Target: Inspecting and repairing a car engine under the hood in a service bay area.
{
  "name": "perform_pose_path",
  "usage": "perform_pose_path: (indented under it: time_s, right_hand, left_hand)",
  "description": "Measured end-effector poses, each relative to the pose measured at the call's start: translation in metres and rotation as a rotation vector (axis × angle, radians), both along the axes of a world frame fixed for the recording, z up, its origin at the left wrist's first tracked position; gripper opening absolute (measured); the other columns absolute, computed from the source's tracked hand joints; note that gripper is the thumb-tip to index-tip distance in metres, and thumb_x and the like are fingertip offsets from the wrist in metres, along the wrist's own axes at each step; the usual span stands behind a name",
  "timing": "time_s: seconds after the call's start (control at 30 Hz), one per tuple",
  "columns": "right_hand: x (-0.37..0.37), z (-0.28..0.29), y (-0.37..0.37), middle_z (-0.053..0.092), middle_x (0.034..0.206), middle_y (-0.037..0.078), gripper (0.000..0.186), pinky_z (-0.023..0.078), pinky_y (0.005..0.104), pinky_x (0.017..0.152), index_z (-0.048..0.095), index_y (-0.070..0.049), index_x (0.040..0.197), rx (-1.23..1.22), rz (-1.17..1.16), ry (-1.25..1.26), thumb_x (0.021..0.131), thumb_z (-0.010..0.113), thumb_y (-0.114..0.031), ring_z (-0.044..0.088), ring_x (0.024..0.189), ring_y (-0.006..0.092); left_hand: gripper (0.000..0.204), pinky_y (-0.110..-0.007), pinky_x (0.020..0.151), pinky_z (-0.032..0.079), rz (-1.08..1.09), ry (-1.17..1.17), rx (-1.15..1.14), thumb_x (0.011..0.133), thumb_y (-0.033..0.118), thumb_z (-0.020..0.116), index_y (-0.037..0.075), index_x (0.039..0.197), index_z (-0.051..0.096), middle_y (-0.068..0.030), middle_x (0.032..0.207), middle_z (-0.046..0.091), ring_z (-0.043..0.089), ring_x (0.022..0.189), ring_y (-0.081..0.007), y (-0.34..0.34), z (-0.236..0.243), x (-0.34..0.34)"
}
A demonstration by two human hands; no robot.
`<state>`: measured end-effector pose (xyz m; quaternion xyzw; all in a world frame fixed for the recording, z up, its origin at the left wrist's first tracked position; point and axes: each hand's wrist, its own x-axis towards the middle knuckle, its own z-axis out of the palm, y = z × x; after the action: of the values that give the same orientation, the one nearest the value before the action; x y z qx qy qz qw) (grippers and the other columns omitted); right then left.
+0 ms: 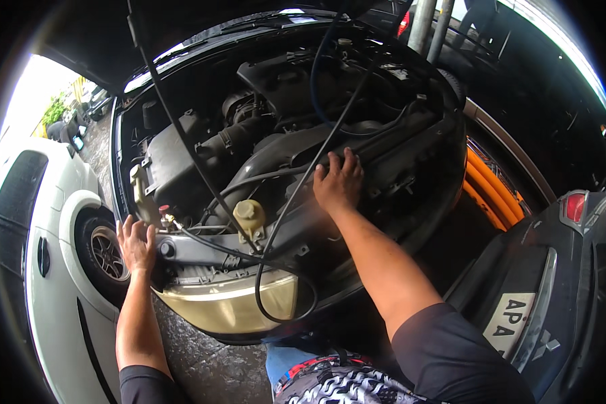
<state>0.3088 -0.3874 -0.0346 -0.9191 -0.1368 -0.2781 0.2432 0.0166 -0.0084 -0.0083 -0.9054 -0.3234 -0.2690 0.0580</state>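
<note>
An open engine bay (276,87) fills the middle. My left hand (135,244) rests at its front-left corner with fingers apart, beside a pale upright container (141,192) and a fitting with a red cap (164,209). My right hand (338,180) lies with spread fingers on the dark front panel, just right of a long black rod or hose (300,188). A yellowish reservoir (249,215) sits between my hands, behind the headlight (225,303). A looped black hose (288,316) hangs over the headlight. The black air box (168,155) is farther back on the left.
The raised bonnet (87,40) is overhead. A white car (60,296) stands close on the left, over a wet floor (195,363). A dark car's rear (569,289), orange tubes (491,188) and upright metal poles (436,34) are on the right.
</note>
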Motion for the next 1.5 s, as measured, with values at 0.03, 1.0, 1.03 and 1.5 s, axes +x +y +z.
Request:
perform_pose_path:
  time_s: [0.03, 1.0, 1.03, 1.5]
  right_hand:
    - [-0.001, 0.001, 0.000, 0.038, 0.148, 0.020, 0.048, 0.029, 0.0571, 0.113, 0.055, -0.011, 0.132, 0.000, -0.011, -0.003, 0.092, 0.056, -0.038, 0.034, 0.138, 0.0431]
    - [-0.009, 0.018, -0.003, 0.033, 0.151, 0.020, 0.051, 0.026, 0.0567, 0.116, 0.050, -0.011, 0.137, -0.026, 0.024, 0.122, 0.095, 0.050, -0.040, 0.030, 0.141, 0.0431]
    - [-0.009, 0.019, -0.002, 0.033, 0.151, 0.020, 0.052, 0.026, 0.0567, 0.116, 0.050, -0.011, 0.137, -0.024, 0.031, 0.132, 0.095, 0.050, -0.040, 0.030, 0.141, 0.0431]
    - [-0.006, 0.015, -0.007, 0.033, 0.151, 0.020, 0.051, 0.025, 0.0573, 0.115, 0.051, -0.010, 0.136, -0.014, 0.031, 0.106, 0.095, 0.050, -0.040, 0.031, 0.140, 0.0432]
  left_hand:
    - [0.038, -0.048, 0.117, 0.027, 0.004, 0.015, 0.000, 0.090, 0.039, 0.064, 0.010, 0.115, 0.066, -0.0132, 0.145, 0.047, 0.028, 0.143, -0.0387, -0.001, 0.000, 0.001]
    - [0.041, -0.047, 0.119, 0.021, -0.037, -0.026, -0.025, 0.105, 0.035, 0.040, 0.005, 0.107, 0.068, -0.0167, 0.146, 0.048, 0.028, 0.144, -0.0385, 0.029, -0.014, -0.003]
    - [0.042, -0.047, 0.119, 0.021, -0.037, -0.026, -0.026, 0.105, 0.036, 0.039, 0.005, 0.107, 0.068, -0.0167, 0.146, 0.048, 0.027, 0.144, -0.0384, 0.031, -0.015, -0.005]
    - [0.033, -0.048, 0.118, 0.023, 0.030, 0.054, -0.028, 0.094, 0.037, 0.061, 0.008, 0.108, 0.069, -0.0164, 0.147, 0.045, 0.026, 0.144, -0.0396, -0.009, 0.004, 0.004]
